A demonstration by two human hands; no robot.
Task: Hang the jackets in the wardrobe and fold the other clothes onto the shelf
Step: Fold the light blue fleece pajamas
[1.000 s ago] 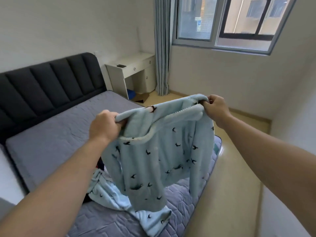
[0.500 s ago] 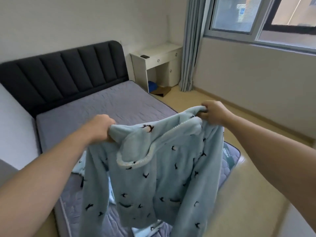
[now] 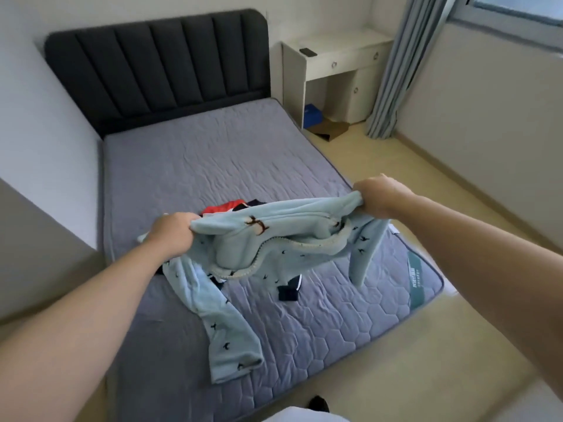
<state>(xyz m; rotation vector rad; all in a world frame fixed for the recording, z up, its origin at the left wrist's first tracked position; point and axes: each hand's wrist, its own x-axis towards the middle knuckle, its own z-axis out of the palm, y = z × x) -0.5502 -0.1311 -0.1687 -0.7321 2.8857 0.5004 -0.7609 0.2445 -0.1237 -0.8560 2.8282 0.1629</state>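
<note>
Left hand [image 3: 172,236] and right hand [image 3: 376,194] each grip a shoulder of the light-blue fleece jacket [image 3: 274,239], held above the mattress [image 3: 213,153].

Both forearms are seen bare up to the edge of view, as are the left hand [image 3: 172,236] and right hand [image 3: 380,194]. A strip of white clothing [image 3: 300,416] is glimpsed at the bottom edge, with a dark rounded shape [image 3: 318,402], possibly a shoe, just above it.

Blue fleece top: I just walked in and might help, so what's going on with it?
A person holds the blue fleece top by its shoulders, left hand and right hand each gripping one, over the bed. Part drapes onto it. A red garment and a dark garment lie beneath, not yet folded.
</note>
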